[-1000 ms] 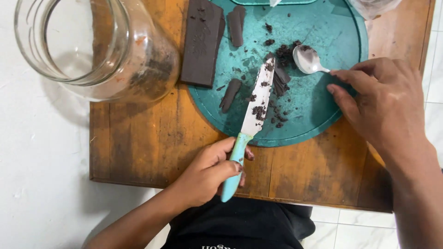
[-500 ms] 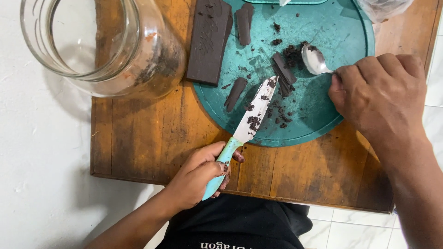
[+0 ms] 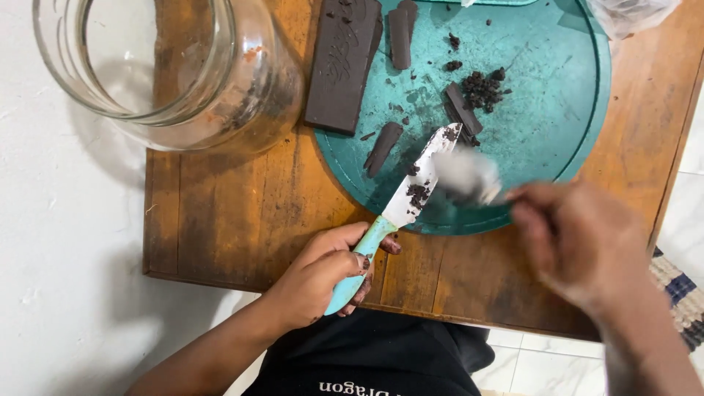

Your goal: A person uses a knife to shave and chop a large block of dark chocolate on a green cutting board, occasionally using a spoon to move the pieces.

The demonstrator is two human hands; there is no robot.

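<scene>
Both hands work over a wooden tabletop: the left hand is closed around the turquoise handle of a knife, whose white blade, smeared with chocolate crumbs, slants up over the near rim of a round teal cutting board. To its right, the right hand is blurred; its fingers pinch the handle of a spoon, also blurred, just beside the knife blade. On the board lie a dark chocolate bar overhanging the left rim, a narrow strip beside it, a sliver near the blade tip, and a heap of chopped pieces. A large empty glass jar stands at the tabletop's far left corner, close to the bar. A clear plastic bag sits at the far right edge. Bare wood lies between jar and left hand; the near edge runs just under the left hand's knuckles.
</scene>
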